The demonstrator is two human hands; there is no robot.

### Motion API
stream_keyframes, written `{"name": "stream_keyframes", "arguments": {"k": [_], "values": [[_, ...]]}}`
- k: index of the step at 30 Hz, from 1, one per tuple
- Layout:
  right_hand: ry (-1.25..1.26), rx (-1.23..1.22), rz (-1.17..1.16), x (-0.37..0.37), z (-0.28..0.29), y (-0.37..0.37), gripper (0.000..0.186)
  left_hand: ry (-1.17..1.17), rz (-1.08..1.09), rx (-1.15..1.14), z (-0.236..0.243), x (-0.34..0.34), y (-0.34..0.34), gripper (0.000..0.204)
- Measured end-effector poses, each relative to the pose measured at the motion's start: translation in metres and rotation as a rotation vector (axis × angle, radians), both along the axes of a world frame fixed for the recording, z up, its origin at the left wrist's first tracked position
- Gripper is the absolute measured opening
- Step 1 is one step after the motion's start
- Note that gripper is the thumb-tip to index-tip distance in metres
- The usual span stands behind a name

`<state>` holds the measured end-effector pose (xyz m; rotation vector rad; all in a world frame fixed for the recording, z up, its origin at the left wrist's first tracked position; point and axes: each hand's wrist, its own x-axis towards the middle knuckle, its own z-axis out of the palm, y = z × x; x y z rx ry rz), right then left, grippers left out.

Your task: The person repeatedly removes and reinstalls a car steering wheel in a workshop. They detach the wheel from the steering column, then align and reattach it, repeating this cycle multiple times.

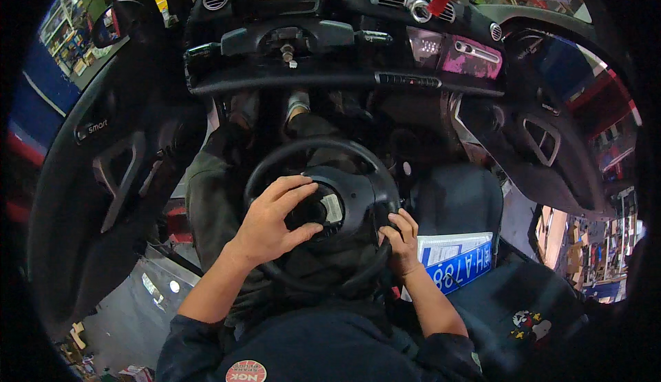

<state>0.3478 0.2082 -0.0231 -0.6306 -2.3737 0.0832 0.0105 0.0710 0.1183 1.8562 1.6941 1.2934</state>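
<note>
Presently, the steering wheel (354, 192) is over the person's lap (212, 213) — the left hand (272, 220) touches its hub (332, 210), thumb and fingers apart — while the right hand (405, 244) clasps its rim (388, 183).

The steering wheel (354, 190) is black and matt, its rim smooth with a faint sheen (leather or moulded plastic, hard to tell), while the pale label (332, 208) at its hub looks like smooth paper. Bare metal shows dully on the column stub (288, 53). The pink dashboard panel (458, 62) is patchy, its surface uneven. Near the left edge of the dark, cloth-looking seat (458, 199) lie white paper sheets (441, 252) and a smooth blue plate (463, 270).
</note>
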Motion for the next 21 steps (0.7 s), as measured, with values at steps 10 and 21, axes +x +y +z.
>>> {"name": "stream_keyframes", "arguments": {"k": [10, 21], "values": [[0.043, 0.000, 0.007, 0.0010, -0.0075, 0.0015, 0.031, -0.003, -0.013, 0.027, 0.0041, -0.0021, 0.0077, 0.062], [0.083, -0.003, -0.022, -0.0028, -0.0075, -0.0003, 0.037, 0.048, -0.031, 0.026, -0.0014, -0.0041, 0.0098, 0.063]]}}
